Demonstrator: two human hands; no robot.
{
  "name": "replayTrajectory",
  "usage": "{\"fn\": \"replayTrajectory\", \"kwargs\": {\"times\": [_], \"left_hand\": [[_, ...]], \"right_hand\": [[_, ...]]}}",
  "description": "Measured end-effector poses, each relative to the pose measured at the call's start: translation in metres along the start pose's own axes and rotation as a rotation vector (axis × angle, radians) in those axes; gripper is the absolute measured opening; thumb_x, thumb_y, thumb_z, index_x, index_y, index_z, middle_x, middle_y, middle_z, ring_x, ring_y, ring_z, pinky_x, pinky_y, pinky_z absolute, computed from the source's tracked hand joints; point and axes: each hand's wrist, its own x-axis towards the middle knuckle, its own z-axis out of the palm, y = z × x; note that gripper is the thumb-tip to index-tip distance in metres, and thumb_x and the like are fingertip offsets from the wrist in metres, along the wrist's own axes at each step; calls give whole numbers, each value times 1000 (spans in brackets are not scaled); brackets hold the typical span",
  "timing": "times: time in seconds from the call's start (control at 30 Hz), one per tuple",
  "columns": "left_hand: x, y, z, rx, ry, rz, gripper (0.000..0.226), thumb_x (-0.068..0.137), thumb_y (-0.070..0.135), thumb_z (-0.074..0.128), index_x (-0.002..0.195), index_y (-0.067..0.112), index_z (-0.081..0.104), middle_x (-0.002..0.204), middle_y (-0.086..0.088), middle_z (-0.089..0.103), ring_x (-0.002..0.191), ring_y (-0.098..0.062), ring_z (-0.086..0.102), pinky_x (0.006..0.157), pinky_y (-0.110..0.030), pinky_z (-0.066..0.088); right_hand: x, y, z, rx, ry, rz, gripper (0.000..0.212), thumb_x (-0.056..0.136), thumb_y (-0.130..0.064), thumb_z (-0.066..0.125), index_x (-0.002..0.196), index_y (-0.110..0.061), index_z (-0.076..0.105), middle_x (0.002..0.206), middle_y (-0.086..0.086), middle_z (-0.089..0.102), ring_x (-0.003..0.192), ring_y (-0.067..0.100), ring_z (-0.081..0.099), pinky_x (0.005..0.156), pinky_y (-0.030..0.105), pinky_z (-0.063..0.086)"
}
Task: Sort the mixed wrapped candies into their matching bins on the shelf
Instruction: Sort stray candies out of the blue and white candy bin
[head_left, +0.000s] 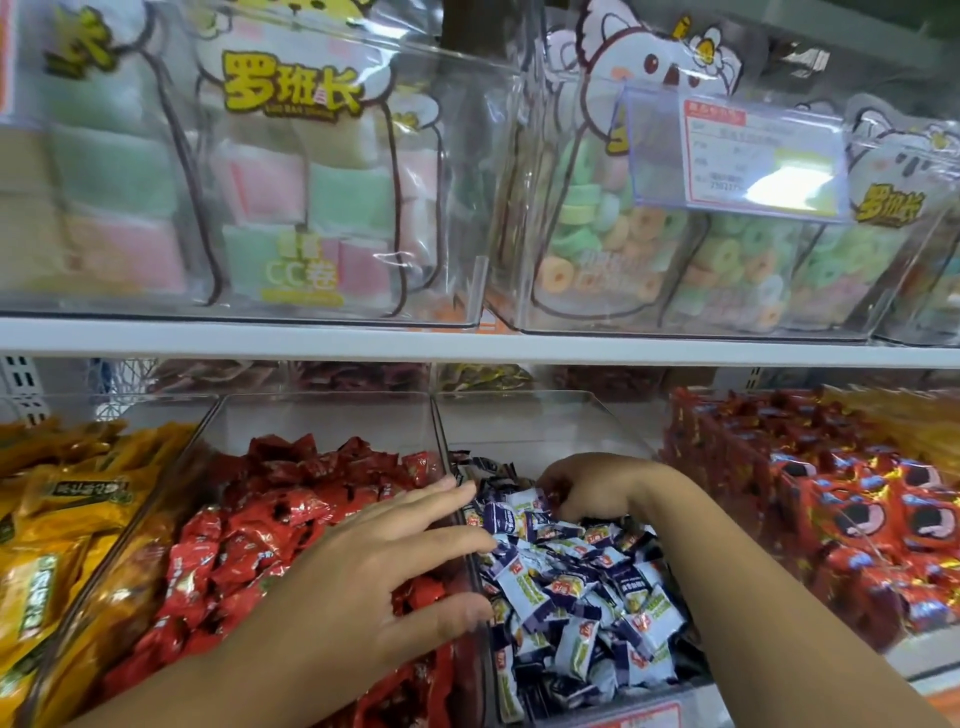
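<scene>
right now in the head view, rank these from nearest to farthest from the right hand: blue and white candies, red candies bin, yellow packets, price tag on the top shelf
1. blue and white candies: under the right hand.
2. red candies bin: next bin left.
3. yellow packets: far left, lower shelf.
4. price tag: upper shelf, above right; too close to call against the yellow packets.

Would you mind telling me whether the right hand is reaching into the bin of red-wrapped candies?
No, the right hand is dug into the bin of blue-and-white wrapped candies, beside the red-wrapped candies.

Blue-and-white wrapped candies (582, 587) lie heaped in a clear bin (540, 415) on the lower shelf; just left, red wrapped candies (249, 530) fill the neighbouring clear bin (322, 410).
</scene>
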Motion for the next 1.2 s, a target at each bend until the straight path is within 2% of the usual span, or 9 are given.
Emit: {"fn": "replayTrajectory", "kwargs": {"times": [0.1,0.2,0.27,0.4,0.73,0.9,1.03,1.13,1.2], "left_hand": [[-1,1,0,6,-1,-4,55,75,89,23,127,73,31,140,55,-6,132,26,-8,102,-3,-4],[-2,0,1,4,10,-4,55,75,89,24,127,73,32,141,54,-3,133,26,-6,105,-9,-1],[-2,0,1,8,16,-3,56,75,89,23,127,73,33,142,54,-2,133,25,-5,105,-9,0],[-3,1,1,10,20,-2,57,75,89,24,128,71,34,141,54,-1,133,26,-5,102,-5,-2],[-3,2,1,10,23,-4,55,76,89,23,127,71,35,141,54,2,134,25,-5,104,-7,-2],[-2,4,0,15,8,1,54,79,87,25,129,69,34,141,53,2,133,26,-7,105,-7,-4],[-2,3,-1,11,12,5,53,81,83,30,131,66,35,142,51,5,134,25,-7,107,-8,-2],[-2,3,-2,5,19,11,53,83,81,32,132,63,37,144,49,5,133,25,-7,108,-8,-3],[-2,4,-3,-4,8,7,51,84,78,34,132,62,38,144,49,5,133,26,-9,104,-6,-6]], "right_hand": [[1,2,4,38,73,-9,46,92,-15,59,137,-16,51,134,3,54,102,18,51,75,21,40],[-1,4,3,52,134,-32,41,89,-20,65,129,-17,58,122,3,60,93,14,49,62,20,38],[-3,7,0,98,177,-54,34,87,-24,69,120,-20,64,110,-1,63,91,15,54,64,21,42],[-14,14,-9,534,234,-144,23,85,-14,71,105,-24,70,102,-5,70,97,15,66,84,24,54],[-35,6,-19,1152,168,-296,24,81,8,64,104,-1,65,108,22,61,90,30,70,71,30,60],[-39,-33,-20,1344,208,-457,22,76,6,65,97,0,64,97,15,64,88,31,70,72,31,60],[-29,-91,-8,1193,314,-501,19,88,-6,65,107,-8,65,104,3,70,96,18,69,89,34,56],[-25,-101,-12,892,384,-391,33,94,-34,58,125,-23,58,119,-11,61,104,11,63,99,35,50],[-19,-80,-21,765,398,-293,33,98,-37,51,129,-26,55,122,-7,59,107,15,61,102,41,47]]}}
